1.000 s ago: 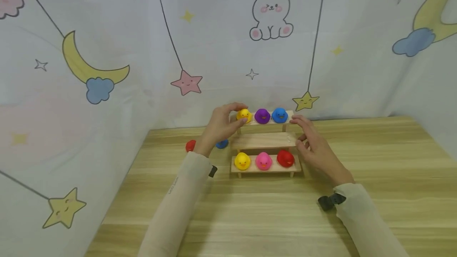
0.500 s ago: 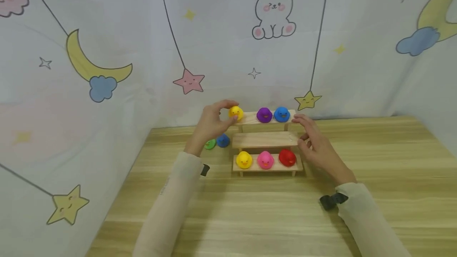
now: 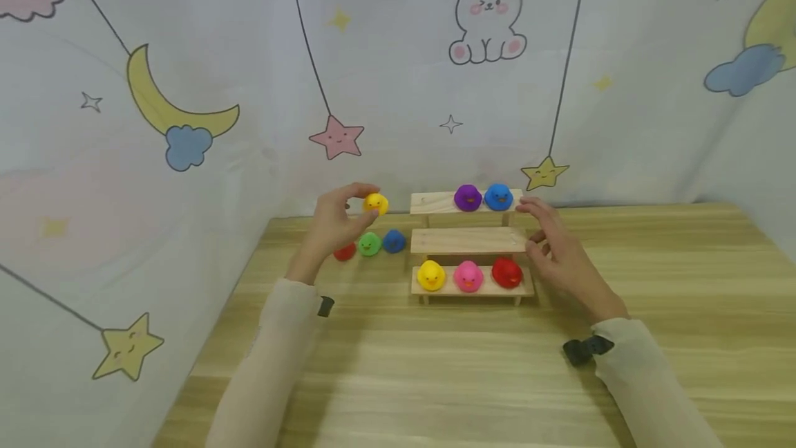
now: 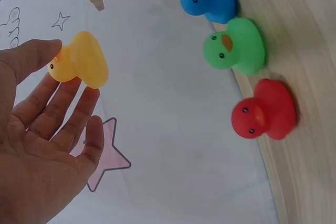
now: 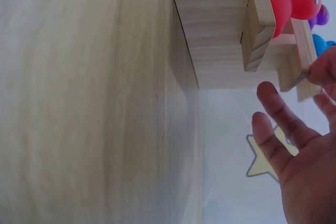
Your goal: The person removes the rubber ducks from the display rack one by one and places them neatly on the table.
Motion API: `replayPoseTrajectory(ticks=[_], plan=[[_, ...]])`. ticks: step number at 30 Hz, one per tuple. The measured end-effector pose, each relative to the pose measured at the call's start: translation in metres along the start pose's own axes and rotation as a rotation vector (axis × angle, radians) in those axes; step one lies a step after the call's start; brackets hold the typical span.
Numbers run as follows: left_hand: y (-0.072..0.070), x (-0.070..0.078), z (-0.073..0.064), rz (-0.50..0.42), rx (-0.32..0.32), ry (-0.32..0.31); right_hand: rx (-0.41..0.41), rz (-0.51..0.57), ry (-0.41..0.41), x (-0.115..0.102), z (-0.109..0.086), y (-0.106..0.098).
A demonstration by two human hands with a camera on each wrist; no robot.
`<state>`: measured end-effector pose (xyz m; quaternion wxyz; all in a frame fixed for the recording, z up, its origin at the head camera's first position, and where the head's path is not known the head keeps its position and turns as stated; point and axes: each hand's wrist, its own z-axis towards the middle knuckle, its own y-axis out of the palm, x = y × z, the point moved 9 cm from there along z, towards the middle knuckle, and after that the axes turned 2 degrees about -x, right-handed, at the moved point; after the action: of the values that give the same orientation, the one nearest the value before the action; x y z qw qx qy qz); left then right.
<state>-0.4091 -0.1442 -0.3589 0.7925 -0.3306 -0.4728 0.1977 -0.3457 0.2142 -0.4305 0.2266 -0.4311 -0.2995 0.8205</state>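
Left of the wooden three-tier shelf (image 3: 468, 241), my left hand (image 3: 336, 223) pinches a yellow rubber duck (image 3: 376, 204) between thumb and fingertips, in the air. In the left wrist view this duck (image 4: 84, 61) is tipped on its side relative to the frame. My right hand (image 3: 562, 269) is at the shelf's right end, its thumb (image 5: 323, 69) touching a tier and its other fingers extended. A purple duck (image 3: 468, 198) and a blue duck (image 3: 499, 197) sit on the top tier. The bottom tier carries a yellow duck (image 3: 431, 275), a pink duck (image 3: 468, 276) and a red duck (image 3: 506, 273).
Below my left hand, a red duck (image 3: 345, 252), a green duck (image 3: 370, 244) and a second blue duck (image 3: 394, 241) stand in a row on the wooden table (image 3: 398, 372). Behind the shelf hangs a printed cloth (image 3: 398, 75); it also runs along the left side.
My left hand has lifted the yellow duck off the top tier's left end and carried it left. The green duck has come into view. My right hand stays at the shelf's end.
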Motion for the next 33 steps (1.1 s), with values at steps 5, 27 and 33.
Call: replayPoseTrajectory(ticks=[5,27,33], plan=[[-0.004,-0.021,-0.019,-0.011,-0.045,-0.058,0.018,0.007,-0.01,0.002,-0.001,-0.003],[0.019,-0.083,-0.081,0.143,-0.281,-0.154,0.012,0.031,0.003,0.003,0.002,-0.002],[0.019,-0.077,-0.077,0.142,-0.288,-0.134,-0.007,0.034,0.032,0.005,0.0,0.0]])
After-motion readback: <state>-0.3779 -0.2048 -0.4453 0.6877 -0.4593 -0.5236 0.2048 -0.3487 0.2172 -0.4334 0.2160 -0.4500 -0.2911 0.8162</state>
